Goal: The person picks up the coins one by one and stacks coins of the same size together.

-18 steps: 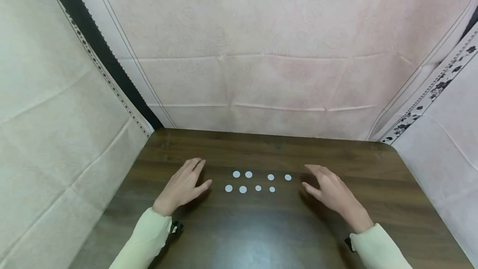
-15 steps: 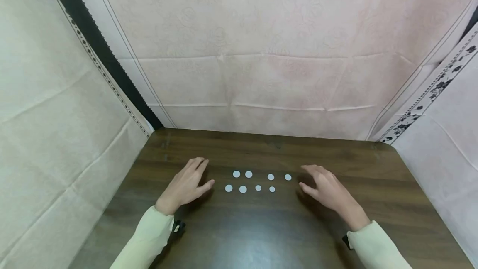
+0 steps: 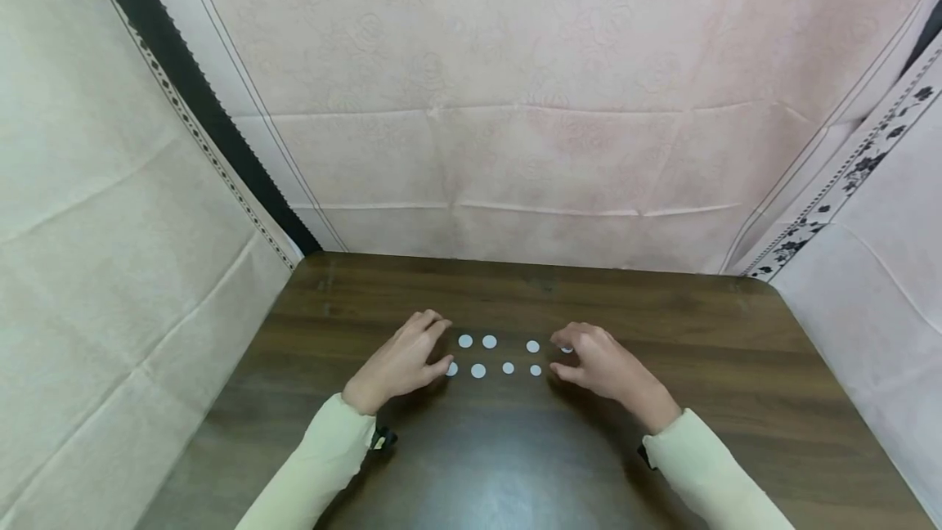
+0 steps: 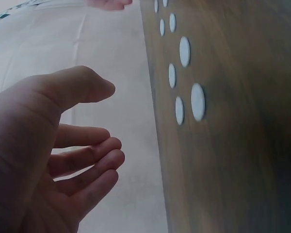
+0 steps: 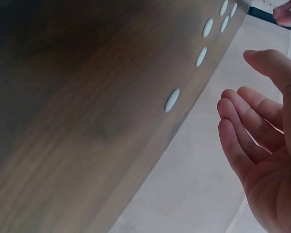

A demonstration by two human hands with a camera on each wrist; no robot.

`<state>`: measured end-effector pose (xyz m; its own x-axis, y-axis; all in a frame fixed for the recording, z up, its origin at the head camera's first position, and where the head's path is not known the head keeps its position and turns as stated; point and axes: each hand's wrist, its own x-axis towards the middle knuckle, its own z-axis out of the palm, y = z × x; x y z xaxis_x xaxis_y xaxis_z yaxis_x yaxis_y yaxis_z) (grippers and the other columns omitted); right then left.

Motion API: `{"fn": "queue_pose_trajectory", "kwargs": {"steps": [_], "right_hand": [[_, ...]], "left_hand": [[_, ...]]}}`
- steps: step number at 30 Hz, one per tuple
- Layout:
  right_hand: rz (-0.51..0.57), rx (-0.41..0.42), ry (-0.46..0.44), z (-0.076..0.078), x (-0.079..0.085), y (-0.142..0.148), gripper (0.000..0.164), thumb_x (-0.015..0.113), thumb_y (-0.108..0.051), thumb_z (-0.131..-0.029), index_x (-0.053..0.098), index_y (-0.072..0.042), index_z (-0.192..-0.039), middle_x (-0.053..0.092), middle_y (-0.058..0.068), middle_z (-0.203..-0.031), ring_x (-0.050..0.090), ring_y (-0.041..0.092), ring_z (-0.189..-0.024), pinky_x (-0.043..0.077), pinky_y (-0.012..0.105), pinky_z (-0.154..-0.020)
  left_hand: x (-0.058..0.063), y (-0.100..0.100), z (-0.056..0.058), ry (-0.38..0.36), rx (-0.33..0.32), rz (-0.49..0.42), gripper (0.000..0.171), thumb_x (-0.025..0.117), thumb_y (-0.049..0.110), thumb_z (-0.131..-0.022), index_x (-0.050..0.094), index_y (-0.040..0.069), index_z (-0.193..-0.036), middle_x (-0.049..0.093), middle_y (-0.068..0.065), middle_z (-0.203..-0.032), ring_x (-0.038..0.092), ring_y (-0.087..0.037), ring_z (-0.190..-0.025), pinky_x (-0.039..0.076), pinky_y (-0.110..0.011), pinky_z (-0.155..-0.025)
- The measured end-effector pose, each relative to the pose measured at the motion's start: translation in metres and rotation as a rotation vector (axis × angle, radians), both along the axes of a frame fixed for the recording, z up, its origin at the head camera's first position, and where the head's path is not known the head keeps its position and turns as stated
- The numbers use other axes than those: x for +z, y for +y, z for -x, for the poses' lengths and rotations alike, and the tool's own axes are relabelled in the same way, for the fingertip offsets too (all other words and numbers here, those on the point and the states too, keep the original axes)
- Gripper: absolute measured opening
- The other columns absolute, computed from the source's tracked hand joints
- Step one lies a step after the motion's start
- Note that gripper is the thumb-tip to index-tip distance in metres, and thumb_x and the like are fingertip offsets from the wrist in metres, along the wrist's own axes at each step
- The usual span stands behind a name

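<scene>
Several flat white discs lie in two rows on the brown table. The left hand [image 3: 403, 360] hovers at the left end of the rows, its thumb tip just over the edge of the front-left disc [image 3: 452, 370]. At the other end, the right hand [image 3: 605, 365] partly covers the back-right disc [image 3: 567, 349]. Both hands have relaxed, slightly bent fingers with a gap to the thumb, and nothing is between them. In the left wrist view, the largest-looking disc [image 4: 198, 102] lies apart from the fingers. A single disc [image 5: 172, 100] is nearest in the right wrist view, also apart from the hand.
The wooden table [image 3: 471, 456] ends at a back edge against a pale cloth wall [image 3: 515, 162]. Cloth panels also stand at the left [image 3: 132, 285] and right [image 3: 876, 309]. Dark bands [image 4: 233, 170] of wood grain run along the tabletop.
Both hands have moved inward toward the discs, the left one to the right and the right one to the left. The discs keep their places.
</scene>
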<state>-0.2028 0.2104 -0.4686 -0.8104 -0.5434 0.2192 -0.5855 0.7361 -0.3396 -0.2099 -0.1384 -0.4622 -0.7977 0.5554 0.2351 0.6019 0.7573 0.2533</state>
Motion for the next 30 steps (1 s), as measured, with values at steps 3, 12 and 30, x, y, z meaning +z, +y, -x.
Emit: {"fn": "queue_pose_trajectory", "kwargs": {"steps": [3, 12, 30], "right_hand": [[-0.017, 0.03, -0.015, 0.003, -0.002, -0.009, 0.03, 0.083, -0.018, -0.09, 0.076, 0.001, -0.113, 0.076, 0.012, -0.107, 0.073, 0.025, -0.099, 0.062, 0.04, -0.085], [-0.029, 0.1, -0.033, 0.011, -0.009, -0.031, 0.022, 0.081, -0.018, -0.092, 0.077, -0.003, -0.107, 0.075, 0.009, -0.105, 0.071, 0.023, -0.097, 0.062, 0.037, -0.084], [-0.081, 0.119, -0.138, 0.017, -0.013, -0.053, 0.019, 0.083, -0.014, -0.091, 0.078, -0.005, -0.108, 0.072, 0.007, -0.102, 0.068, 0.021, -0.092, 0.059, 0.028, -0.073]], "left_hand": [[-0.002, 0.01, 0.002, 0.002, -0.03, -0.005, 0.047, 0.078, 0.024, -0.095, 0.067, -0.003, -0.132, 0.066, -0.013, -0.125, 0.064, -0.027, -0.112, 0.058, -0.041, -0.097], [-0.012, 0.037, 0.006, -0.05, -0.086, 0.001, 0.04, 0.075, 0.026, -0.096, 0.069, -0.001, -0.126, 0.067, -0.01, -0.119, 0.061, -0.019, -0.104, 0.059, -0.035, -0.091], [-0.025, 0.076, 0.014, -0.104, -0.154, 0.092, 0.024, 0.076, 0.021, -0.096, 0.072, 0.007, -0.115, 0.066, -0.004, -0.11, 0.057, -0.013, -0.093, 0.057, -0.027, -0.084]]}}
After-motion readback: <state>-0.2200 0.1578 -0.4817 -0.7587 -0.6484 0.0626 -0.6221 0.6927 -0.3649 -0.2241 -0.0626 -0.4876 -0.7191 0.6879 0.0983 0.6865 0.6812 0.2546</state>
